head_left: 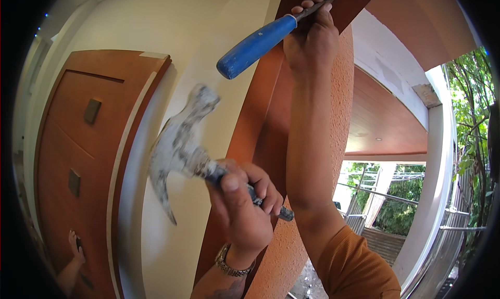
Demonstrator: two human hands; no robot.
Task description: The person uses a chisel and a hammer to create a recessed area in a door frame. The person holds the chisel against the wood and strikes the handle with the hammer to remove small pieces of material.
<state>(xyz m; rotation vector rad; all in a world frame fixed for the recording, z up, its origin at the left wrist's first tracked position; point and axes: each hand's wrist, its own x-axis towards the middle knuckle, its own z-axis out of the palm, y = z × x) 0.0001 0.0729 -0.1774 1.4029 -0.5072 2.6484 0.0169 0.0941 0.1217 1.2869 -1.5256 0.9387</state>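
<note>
My left hand (245,205), with a metal watch (232,262) at the wrist, is closed round the dark handle of a claw hammer (182,143). Whitish, worn and slightly blurred, the hammer head hangs below and left of the chisel handle, apart from it. My right hand (315,36) is raised high and grips the metal shank of a chisel with a blue handle (255,46). Its handle slants down to the left, and its tip meets a dark recess in the reddish-brown frame (357,2) overhead. Fingers partly cover the shank.
A reddish-brown door panel (78,137) with small square plates stands at the left against a cream wall (198,54). Another person's hand (77,247) shows low before it. Textured orange wall (341,96) rises behind my right arm. Foliage (469,91) and corrugated sheets are outside right.
</note>
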